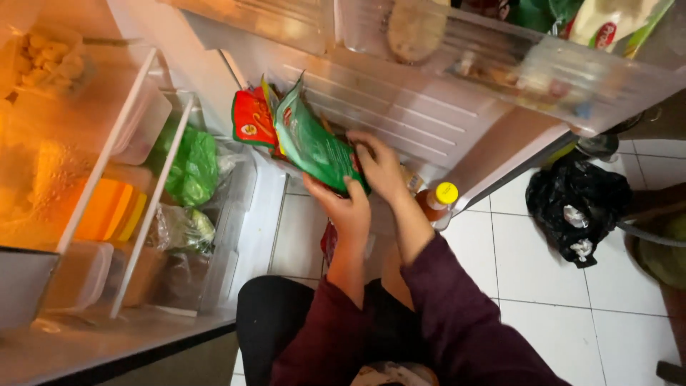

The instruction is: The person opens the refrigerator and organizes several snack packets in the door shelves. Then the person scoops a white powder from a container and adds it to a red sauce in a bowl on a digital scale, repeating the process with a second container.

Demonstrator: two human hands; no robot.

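At frame centre, a green packet (314,146) is gripped in the lower fridge-door shelf (429,182), its long axis tilted from lower right to upper left, top edge pointing up-left beside a red packet (251,120). The left hand (349,211) is closed under its lower end; the right hand (382,168) is curled over its right edge. An orange bottle with a yellow cap (437,201) is seen just right, a black bag (575,207) on the white tiled floor (557,314), and fridge shelves (107,179) at left.

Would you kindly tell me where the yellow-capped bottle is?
In the head view, the yellow-capped bottle stands in the fridge door's lower shelf, right of centre, beside the right hand.
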